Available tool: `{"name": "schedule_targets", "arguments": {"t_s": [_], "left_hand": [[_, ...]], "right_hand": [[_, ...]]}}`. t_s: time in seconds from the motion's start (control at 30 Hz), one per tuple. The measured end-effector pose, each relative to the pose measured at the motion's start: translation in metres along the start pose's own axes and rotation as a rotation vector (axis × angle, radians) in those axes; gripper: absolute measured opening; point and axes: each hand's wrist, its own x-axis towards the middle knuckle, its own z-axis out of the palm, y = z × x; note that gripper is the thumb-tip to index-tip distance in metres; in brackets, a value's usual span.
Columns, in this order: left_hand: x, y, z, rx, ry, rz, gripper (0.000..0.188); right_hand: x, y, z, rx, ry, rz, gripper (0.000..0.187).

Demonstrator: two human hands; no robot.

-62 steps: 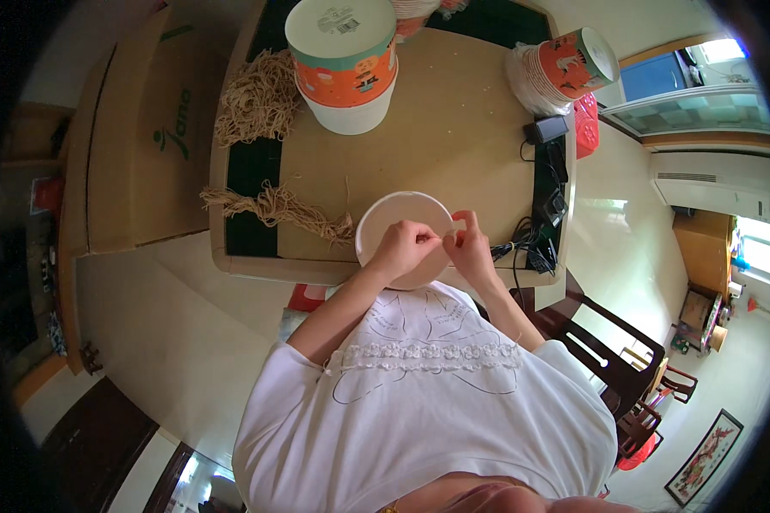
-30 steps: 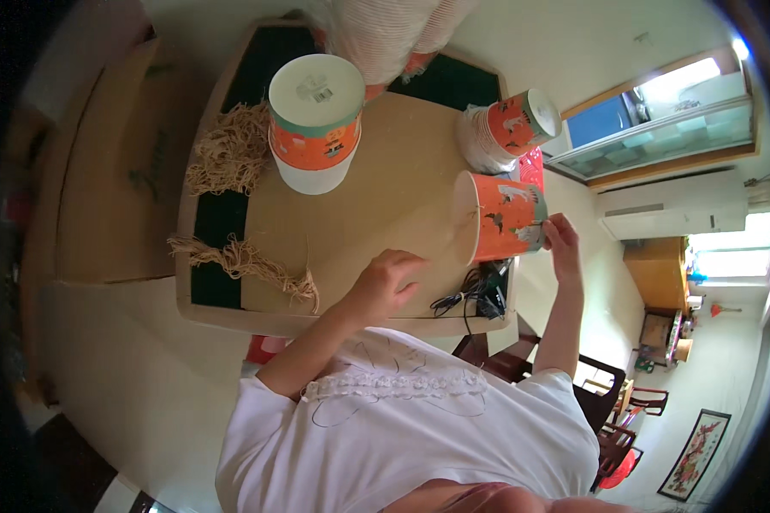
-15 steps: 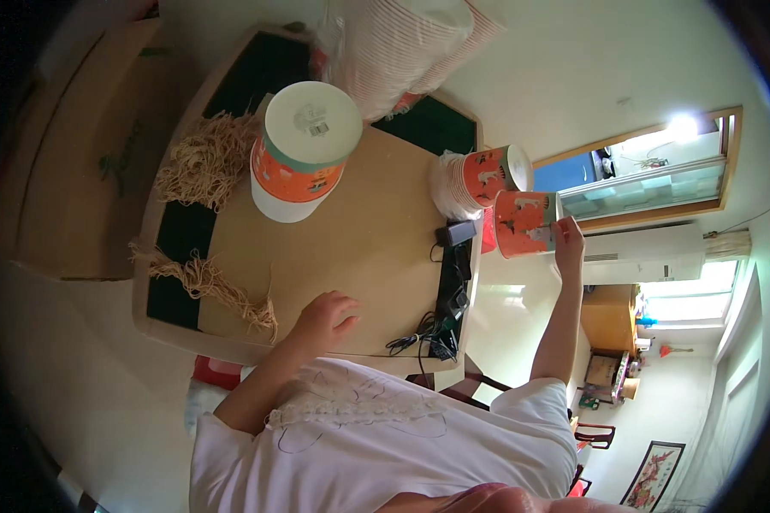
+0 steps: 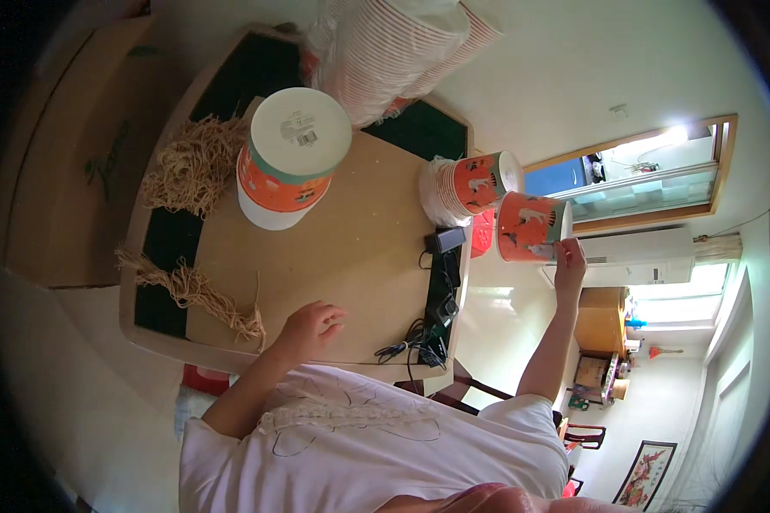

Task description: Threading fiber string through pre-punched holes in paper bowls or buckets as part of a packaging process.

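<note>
My right hand (image 4: pixel 570 262) is closed on the base end of an orange paper tub (image 4: pixel 522 224) with a green band and printed pictures. The tub is tipped on its side and held past the table's right edge. Close beside it is a stack of nested paper tubs (image 4: pixel 479 181), also on its side, partly in clear plastic. Over the front of the table, my left hand (image 4: pixel 310 332) is empty, its fingers loosely bent and apart. Further back, an upside-down stack of orange tubs (image 4: pixel 287 184) shows its white base.
Tangled paper raffia (image 4: pixel 195 167) and a smaller raffia bundle (image 4: pixel 201 295) lie on the left of the table (image 4: pixel 351 248). Black adapters and cables (image 4: pixel 423 338) line its right edge. Plastic-wrapped white tubs (image 4: pixel 393 56) stand at the back. A cardboard box (image 4: pixel 68 171) is at the left.
The view has shifted slightly, moving the table a little left in it. The held tub is slightly further from the nested stack. My left hand remains empty over the table.
</note>
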Motion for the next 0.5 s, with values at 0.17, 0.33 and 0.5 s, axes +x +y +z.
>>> {"name": "schedule_targets", "arguments": {"t_s": [0.17,0.33,0.5], "left_hand": [[0.001,0.003,-0.002,0.021,-0.035,-0.012,0.020],[-0.001,-0.001,0.005,-0.005,-0.037,-0.014,0.020],[-0.005,0.001,0.003,-0.004,-0.013,-0.023,0.020]], "right_hand": [[0.003,0.022,0.024,0.002,0.091,0.013,0.010],[0.031,0.045,0.051,0.001,0.114,-0.066,0.010],[0.063,0.043,0.066,-0.008,0.120,-0.114,0.008]]}}
